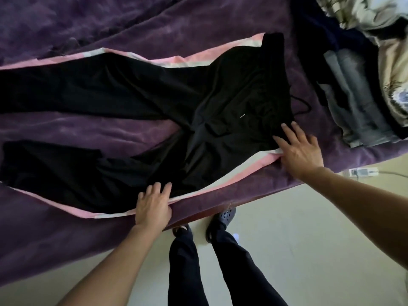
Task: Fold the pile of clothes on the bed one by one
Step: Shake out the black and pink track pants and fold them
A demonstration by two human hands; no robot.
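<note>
Black trousers [198, 102] spread flat on the purple bed [66, 29], legs to the left, waist to the right. Left grip [154, 206] flat, fingers straight, pressing the near leg's pink stripe. Right grip [300, 149] flat, fingers apart, pressing the near waist corner. Folded grey clothes [357, 96] further right, not touching the trousers.

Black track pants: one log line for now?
item: black track pants spread on purple blanket | left hand: flat on near leg | right hand: flat on waistband corner | aside: folded grey jeans
</note>
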